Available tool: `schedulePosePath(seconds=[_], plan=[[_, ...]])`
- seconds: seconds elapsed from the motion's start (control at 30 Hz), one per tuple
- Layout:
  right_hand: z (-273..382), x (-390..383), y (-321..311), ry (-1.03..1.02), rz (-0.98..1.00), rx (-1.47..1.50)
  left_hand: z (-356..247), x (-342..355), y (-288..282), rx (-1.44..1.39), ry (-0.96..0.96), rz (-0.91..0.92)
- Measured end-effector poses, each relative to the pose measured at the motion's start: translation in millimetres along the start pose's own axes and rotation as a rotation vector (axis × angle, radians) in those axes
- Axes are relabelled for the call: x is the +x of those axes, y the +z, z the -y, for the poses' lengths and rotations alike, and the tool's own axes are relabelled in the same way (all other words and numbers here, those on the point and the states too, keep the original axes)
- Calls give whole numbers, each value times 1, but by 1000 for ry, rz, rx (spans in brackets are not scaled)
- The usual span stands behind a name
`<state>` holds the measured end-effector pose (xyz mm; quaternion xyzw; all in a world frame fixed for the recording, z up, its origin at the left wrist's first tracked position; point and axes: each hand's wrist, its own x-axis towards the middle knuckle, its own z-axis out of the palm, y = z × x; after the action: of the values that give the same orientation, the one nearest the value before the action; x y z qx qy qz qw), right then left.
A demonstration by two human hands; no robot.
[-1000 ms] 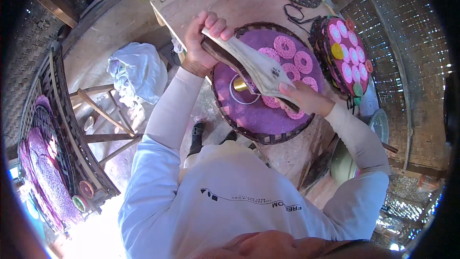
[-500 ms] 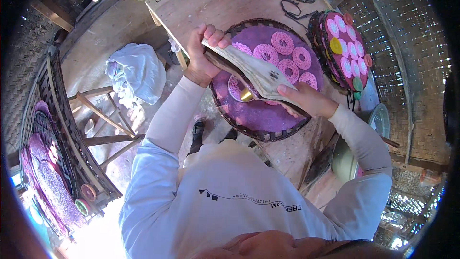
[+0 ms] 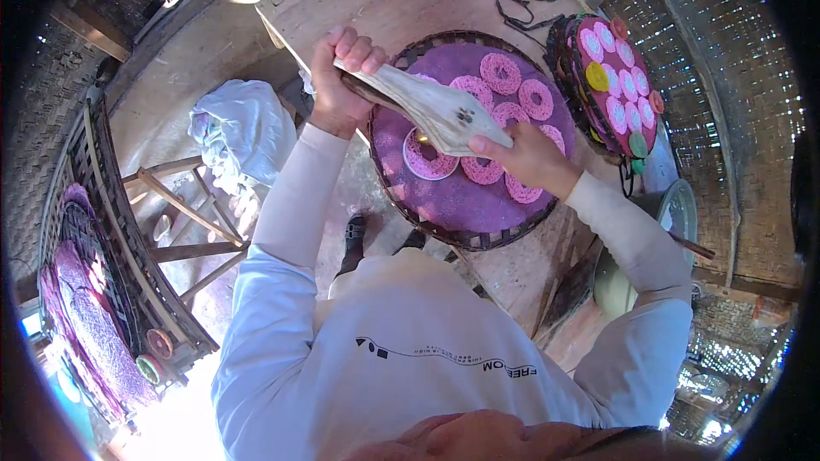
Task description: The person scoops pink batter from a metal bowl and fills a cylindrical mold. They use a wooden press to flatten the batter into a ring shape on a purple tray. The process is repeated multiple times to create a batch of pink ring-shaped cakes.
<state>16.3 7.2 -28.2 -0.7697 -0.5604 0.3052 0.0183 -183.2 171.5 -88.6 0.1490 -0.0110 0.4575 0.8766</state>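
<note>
Both of my hands grip a long, pale wooden press-like tool (image 3: 418,102) held at a slant above a round woven tray (image 3: 478,239). My left hand (image 3: 343,77) wraps around its upper left end, where a darker wooden piece runs beneath the pale one. Thumb on top, my right hand (image 3: 531,158) is closed around the lower right end. Purple sheeting (image 3: 470,209) lines the tray. On it lie several pink lacy rings (image 3: 500,74), some hidden by the tool. One pink piece sits inside a thin white hoop (image 3: 429,178), under the tool's middle.
A stack of trays (image 3: 617,77) with pink pieces and coloured discs leans at the right of the wooden table (image 3: 367,0). A large metal pot (image 3: 613,283) stands by my right elbow. A white cloth bundle (image 3: 243,119) and a tray rack (image 3: 141,248) are at left.
Both hands and the wooden tool have shifted a little left and upward. The two wooden pieces look closer together. More of the white hoop and the pink rings shows.
</note>
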Motion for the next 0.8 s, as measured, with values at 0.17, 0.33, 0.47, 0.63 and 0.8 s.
schedulePosePath(seconds=[0.17, 0.33, 0.47, 0.63, 0.8], plan=[[16, -7, 2, 16, 153, 116, -10, -14, -13, -5, -28, -44], [-1, -16, -1, 92, 184, 72, 11, -22, -30, -234, -69, -71], [-11, -29, -17, -9, 50, 168, 16, -11, 4, -26, -88, -79], [-5, -43, -30, -104, 75, 530, 24, -18, -2, 1107, 59, 344], [11, -16, -1, -229, 431, 1387, 29, -34, 45, 1473, 392, 337]])
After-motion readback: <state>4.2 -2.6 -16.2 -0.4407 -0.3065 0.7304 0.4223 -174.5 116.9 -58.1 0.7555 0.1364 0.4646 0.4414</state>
